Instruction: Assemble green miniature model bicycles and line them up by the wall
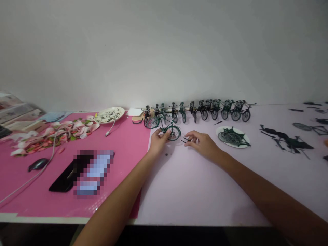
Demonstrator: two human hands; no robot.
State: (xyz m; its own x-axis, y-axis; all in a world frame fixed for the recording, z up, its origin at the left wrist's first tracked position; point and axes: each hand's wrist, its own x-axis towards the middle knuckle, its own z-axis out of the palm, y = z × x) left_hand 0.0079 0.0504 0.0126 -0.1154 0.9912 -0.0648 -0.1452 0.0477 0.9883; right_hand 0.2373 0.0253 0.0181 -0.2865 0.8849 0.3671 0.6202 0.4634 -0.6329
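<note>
My left hand is closed on a dark green miniature bicycle, its thumb and fingers at the wheel on the right. The bicycle is tilted, with the other wheel raised to the left. Just right of that wheel, my right hand pinches a small thin black piece, whose kind I cannot make out. The piece points toward the bicycle and looks apart from it. A white plate to the right of my right hand holds several green bicycle parts.
Several assembled miniature bicycles stand along the wall. Loose black parts lie on the right. On the pink sheet are a computer mouse, a dark phone, petal-like pieces, a dish and a cable.
</note>
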